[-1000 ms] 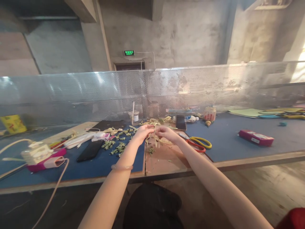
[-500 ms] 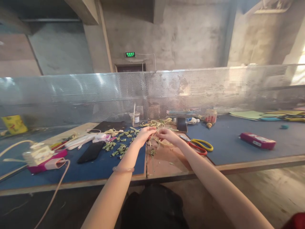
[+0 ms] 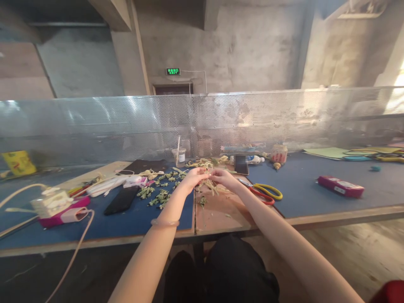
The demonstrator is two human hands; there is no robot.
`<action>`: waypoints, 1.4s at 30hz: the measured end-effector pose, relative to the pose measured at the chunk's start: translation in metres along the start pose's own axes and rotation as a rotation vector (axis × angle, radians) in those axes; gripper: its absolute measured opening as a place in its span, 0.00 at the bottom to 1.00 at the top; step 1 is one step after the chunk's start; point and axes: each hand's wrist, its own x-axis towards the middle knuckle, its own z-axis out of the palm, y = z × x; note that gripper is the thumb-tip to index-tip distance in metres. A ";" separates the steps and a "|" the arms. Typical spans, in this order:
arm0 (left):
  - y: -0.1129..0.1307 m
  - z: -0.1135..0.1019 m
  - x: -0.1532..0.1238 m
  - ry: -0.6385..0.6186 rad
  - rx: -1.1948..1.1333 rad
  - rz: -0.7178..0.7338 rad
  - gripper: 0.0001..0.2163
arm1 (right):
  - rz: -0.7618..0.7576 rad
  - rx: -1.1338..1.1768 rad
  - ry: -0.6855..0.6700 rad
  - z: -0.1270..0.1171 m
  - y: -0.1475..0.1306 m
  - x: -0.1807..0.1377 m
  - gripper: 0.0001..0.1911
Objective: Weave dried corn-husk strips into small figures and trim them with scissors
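My left hand and my right hand meet above the middle of the table, fingers bent inward and both closed. Between their fingertips is a small bunch of pale, straw-like strips, with loose ends sticking up and hanging below. The fingers partly hide its shape. Small green knotted pieces lie scattered on the blue surface beside my left wrist, and one more green piece lies below my hands. Scissors with red and yellow handles rest by my right forearm.
A black phone-like slab and a pink-and-white packet lie at left. A clear cup with a straw, a dark upright phone, a bottle and a jar stand behind. At right lies a magenta box.
My hands have stayed in nearly the same spot, with the fingers shifting slightly around the strips. More loose ends now hang below my right hand. The view has tilted a little.
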 end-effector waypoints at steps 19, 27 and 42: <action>-0.003 -0.002 0.002 0.009 0.010 -0.037 0.22 | 0.035 0.077 -0.031 0.001 0.001 -0.002 0.15; -0.002 -0.002 0.002 0.025 -0.081 -0.049 0.18 | 0.064 0.023 0.052 0.001 -0.004 -0.003 0.13; -0.004 -0.004 0.003 0.054 -0.029 -0.037 0.12 | -0.004 -0.144 0.182 -0.001 0.009 0.005 0.09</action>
